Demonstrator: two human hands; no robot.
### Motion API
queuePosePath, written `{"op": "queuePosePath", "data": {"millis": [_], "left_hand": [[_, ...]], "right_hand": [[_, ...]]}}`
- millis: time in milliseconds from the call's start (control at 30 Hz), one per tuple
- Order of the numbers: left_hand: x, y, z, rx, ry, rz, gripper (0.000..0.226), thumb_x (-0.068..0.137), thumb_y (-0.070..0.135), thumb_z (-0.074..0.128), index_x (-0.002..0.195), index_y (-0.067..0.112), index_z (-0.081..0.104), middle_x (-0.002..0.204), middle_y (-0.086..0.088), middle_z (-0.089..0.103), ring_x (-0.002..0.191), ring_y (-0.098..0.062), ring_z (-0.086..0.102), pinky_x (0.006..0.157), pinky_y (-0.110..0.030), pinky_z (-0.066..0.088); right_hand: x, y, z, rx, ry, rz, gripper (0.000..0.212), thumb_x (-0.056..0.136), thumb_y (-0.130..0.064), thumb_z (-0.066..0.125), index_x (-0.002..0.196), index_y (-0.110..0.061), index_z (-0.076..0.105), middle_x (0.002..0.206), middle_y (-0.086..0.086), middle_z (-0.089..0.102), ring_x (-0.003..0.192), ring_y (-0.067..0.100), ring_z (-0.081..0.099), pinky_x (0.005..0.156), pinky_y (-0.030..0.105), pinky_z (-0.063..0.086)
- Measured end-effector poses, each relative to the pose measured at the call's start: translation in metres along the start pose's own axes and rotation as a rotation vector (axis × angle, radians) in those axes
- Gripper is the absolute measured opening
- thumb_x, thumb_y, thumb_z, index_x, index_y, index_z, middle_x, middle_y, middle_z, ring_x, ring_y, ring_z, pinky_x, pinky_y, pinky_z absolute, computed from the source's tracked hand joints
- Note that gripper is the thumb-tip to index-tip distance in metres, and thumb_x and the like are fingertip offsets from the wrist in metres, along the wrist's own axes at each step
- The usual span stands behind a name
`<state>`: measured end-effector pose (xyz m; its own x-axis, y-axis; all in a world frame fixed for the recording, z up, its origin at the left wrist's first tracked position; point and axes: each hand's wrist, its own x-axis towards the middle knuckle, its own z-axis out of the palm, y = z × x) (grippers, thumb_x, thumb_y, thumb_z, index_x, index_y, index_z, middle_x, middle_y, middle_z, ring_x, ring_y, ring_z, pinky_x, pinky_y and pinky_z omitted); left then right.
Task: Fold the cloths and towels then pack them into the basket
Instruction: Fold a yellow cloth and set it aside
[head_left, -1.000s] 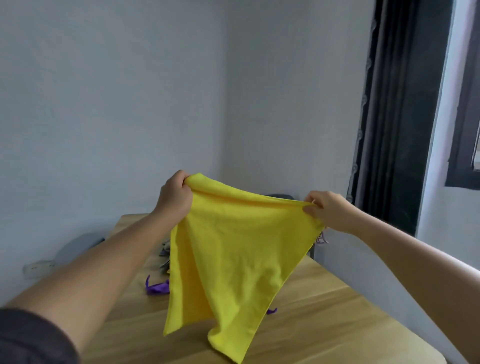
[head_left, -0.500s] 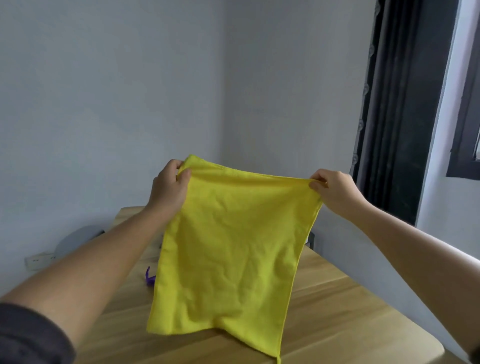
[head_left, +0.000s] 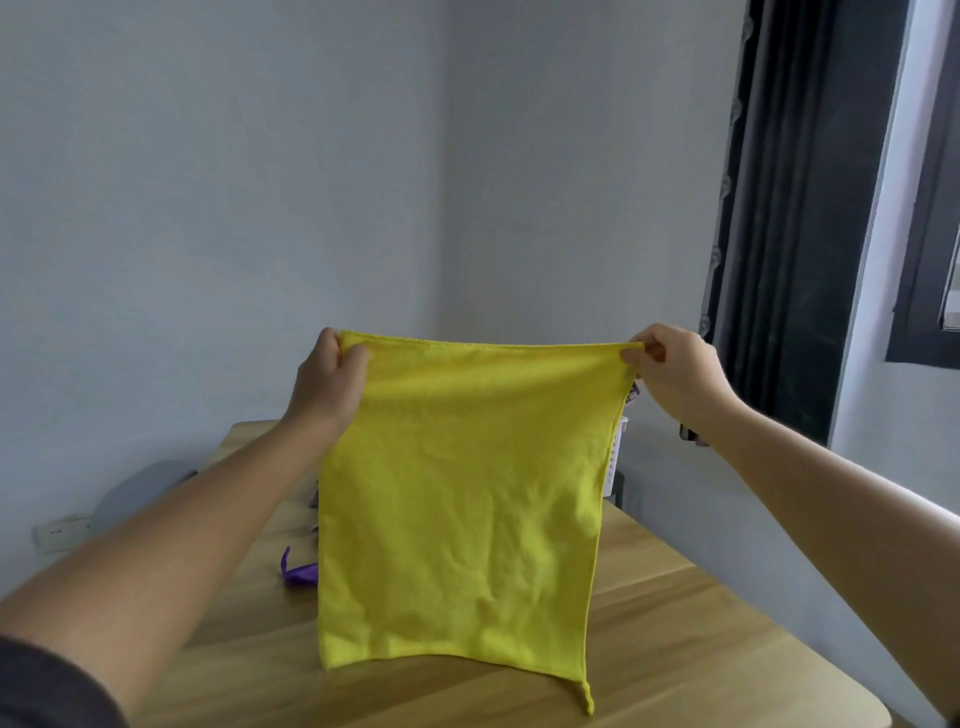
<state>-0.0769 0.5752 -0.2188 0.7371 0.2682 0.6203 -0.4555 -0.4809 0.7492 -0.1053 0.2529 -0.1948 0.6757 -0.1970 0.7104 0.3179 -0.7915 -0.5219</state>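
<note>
- Holding a yellow cloth (head_left: 467, 509) up in the air, the left hand (head_left: 330, 379) pinches the cloth's upper left corner between the thumb and curled fingers.
- The right hand (head_left: 675, 369) pinches the cloth's upper right corner, with the fingers curled over the hem.
- The two hands are well apart, and the cloth's top edge runs taut and nearly level between them.
- The cloth hangs open as one flat, lightly creased sheet facing the camera. Its bottom edge slants, and its lower right corner drops to a small point.
- Both bare forearms reach up from either side of the cloth. A dark sleeve (head_left: 47, 691) shows at the near end of the left arm.
- Below and behind the cloth lies a light wooden surface (head_left: 675, 623). I cannot tell whether the cloth's bottom edge touches it.
- Just left of the cloth's lower half, a small purple cloth (head_left: 298, 574) lies crumpled on the surface, partly hidden by the yellow one.
- Past the cloth's right edge, below the right hand, a white slotted object (head_left: 618, 457) peeks out, mostly hidden.
- Well left of the cloth, beyond the edge of the surface, a grey rounded object (head_left: 135, 493) and a white wall socket (head_left: 60, 532) sit against a pale wall (head_left: 208, 182).
- Right of the cloth, beyond the right hand, a dark curtain (head_left: 779, 208) hangs beside a dark window frame (head_left: 924, 260).
</note>
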Motion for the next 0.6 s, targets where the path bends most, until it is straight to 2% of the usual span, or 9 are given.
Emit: {"op": "queuePosePath", "data": {"millis": [133,233,333,467,600], "left_hand": [[0.016,-0.009,0.012,0.020,-0.005,0.054,0.021,0.099,0.026,0.038,0.096,0.007,0.044,0.073,0.001,0.043,0.075,-0.021,0.042,0.060,-0.033,0.029],[0.036,-0.015,0.028,0.053,-0.007,0.097,0.021,0.100,0.024,0.039,0.095,0.006,0.049,0.073,-0.003,0.046,0.078,-0.024,0.044,0.063,-0.034,0.029],[0.060,-0.020,0.044,0.097,0.041,0.042,0.024,0.098,0.023,0.043,0.099,0.002,0.054,0.086,-0.010,0.052,0.082,-0.024,0.045,0.067,-0.032,0.030],[0.091,-0.023,0.054,0.083,0.069,0.002,0.033,0.094,0.026,0.051,0.087,-0.005,0.058,0.076,-0.015,0.053,0.072,-0.025,0.048,0.064,-0.033,0.034],[0.126,-0.002,0.045,-0.063,0.117,0.053,0.037,0.083,0.039,0.061,0.079,0.002,0.063,0.074,-0.020,0.061,0.074,-0.033,0.061,0.072,-0.041,0.052]], "right_hand": [[0.020,0.006,0.010,0.121,0.002,0.093,0.009,0.092,-0.015,0.056,0.097,-0.012,0.064,0.089,0.004,0.063,0.081,0.023,0.060,0.070,0.028,0.043],[0.039,0.010,0.025,0.205,-0.012,0.171,0.007,0.093,-0.016,0.056,0.090,-0.012,0.061,0.080,0.002,0.063,0.065,0.019,0.058,0.057,0.024,0.044],[0.059,0.017,0.038,0.231,-0.001,0.232,0.016,0.094,-0.016,0.054,0.080,-0.011,0.058,0.071,0.002,0.056,0.053,0.017,0.050,0.049,0.024,0.041],[0.085,0.019,0.048,0.314,0.030,0.265,0.015,0.095,-0.016,0.054,0.096,-0.004,0.062,0.075,0.005,0.056,0.055,0.016,0.048,0.047,0.025,0.044],[0.111,0.005,0.037,0.403,0.136,0.172,0.013,0.096,-0.016,0.053,0.100,-0.007,0.060,0.076,0.002,0.057,0.058,0.013,0.048,0.043,0.019,0.047]]}}
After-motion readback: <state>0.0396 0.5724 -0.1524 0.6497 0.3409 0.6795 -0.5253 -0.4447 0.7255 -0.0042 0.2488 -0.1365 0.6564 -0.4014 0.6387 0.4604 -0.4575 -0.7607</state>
